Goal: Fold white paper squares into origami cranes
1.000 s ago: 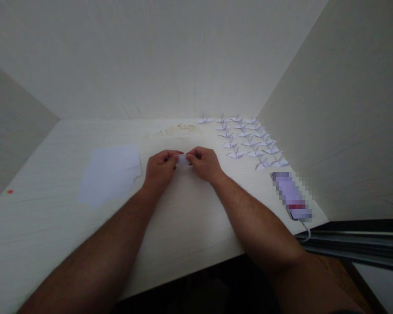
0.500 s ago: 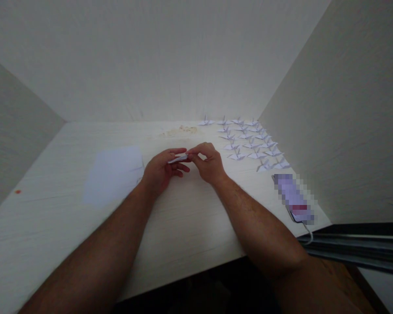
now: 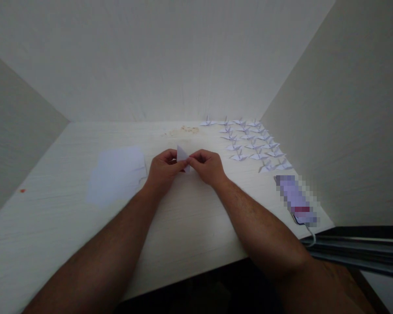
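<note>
Cranes (image 3: 238,156) right of paper (image 3: 182,154); sheets (image 3: 118,172) left

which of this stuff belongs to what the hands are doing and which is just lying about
Belongs: folded paper pinched by left hand and right hand; paper sheets; paper cranes, same pale paper.
Lying about: blurred device, its cable, brown smudge.

The left forearm (image 3: 118,235) and the right forearm (image 3: 255,222) are bare along all of their visible length — thick near the elbow, tapering to the wrist; sparse dark hair shows on the right one, most plainly toward the wrist; the left hand (image 3: 164,169) and the right hand (image 3: 208,166) are bare too — broad-backed, with rounded knuckles; the nails are too small to make out.
</note>
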Demonstrator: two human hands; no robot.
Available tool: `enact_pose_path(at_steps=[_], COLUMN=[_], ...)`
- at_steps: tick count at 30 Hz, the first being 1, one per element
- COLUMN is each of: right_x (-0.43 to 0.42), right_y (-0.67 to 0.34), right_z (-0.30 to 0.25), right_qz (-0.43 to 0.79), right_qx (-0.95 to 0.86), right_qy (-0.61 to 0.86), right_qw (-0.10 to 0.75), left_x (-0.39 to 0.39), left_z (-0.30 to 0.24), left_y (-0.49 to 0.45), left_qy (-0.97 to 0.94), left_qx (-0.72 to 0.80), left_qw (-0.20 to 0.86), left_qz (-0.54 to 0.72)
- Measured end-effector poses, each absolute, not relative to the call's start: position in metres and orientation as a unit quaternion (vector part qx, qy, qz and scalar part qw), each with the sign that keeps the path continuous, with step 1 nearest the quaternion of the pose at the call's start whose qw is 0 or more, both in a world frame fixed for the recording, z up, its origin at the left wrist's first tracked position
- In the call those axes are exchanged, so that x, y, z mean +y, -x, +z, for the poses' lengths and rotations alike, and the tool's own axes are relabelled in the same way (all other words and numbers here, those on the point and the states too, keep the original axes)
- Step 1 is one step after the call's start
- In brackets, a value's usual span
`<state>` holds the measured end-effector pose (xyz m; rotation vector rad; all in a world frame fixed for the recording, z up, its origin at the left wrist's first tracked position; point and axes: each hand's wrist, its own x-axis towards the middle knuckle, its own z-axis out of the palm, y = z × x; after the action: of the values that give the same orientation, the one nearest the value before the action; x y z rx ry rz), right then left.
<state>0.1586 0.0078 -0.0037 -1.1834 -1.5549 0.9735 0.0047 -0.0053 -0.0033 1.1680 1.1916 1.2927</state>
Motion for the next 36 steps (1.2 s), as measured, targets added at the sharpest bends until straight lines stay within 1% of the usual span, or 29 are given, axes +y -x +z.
enact_pose_path(at_steps=[5,11,14,18,21,25,30,36], right_x=[0.01,0.009,0.009,0.009,0.011,0.012,0.012,0.012], right_y=[-0.16,-0.162,-0.163,-0.164,-0.165,-0.167,-0.169,-0.169], right_z=[-0.003,0.0,-0.002,-0.007,-0.01,-0.011,-0.009,-0.007], right_qz=[0.388,0.374,0.325,0.214,0.167,0.141,0.157,0.18], right_qx=[-0.637,-0.658,-0.695,-0.754,-0.789,-0.815,-0.819,-0.804], right_qy=[0.477,0.472,0.464,0.447,0.416,0.374,0.365,0.328], right_qw=[0.465,0.453,0.444,0.431,0.42,0.42,0.414,0.463], left_x=[-0.009,-0.015,-0.015,-0.014,-0.013,-0.012,-0.01,-0.007], left_z=[0.003,0.012,0.013,0.014,0.015,0.013,0.006,0.0], left_y=[-0.009,-0.011,-0.01,-0.009,-0.009,-0.009,-0.006,-0.005], left_qy=[-0.492,-0.533,-0.541,-0.543,-0.525,-0.504,-0.503,-0.469], left_qx=[0.5,0.546,0.57,0.598,0.606,0.595,0.561,0.528], left_qw=[0.476,0.426,0.4,0.382,0.386,0.408,0.433,0.468], left_qz=[0.529,0.487,0.471,0.449,0.455,0.475,0.494,0.531])
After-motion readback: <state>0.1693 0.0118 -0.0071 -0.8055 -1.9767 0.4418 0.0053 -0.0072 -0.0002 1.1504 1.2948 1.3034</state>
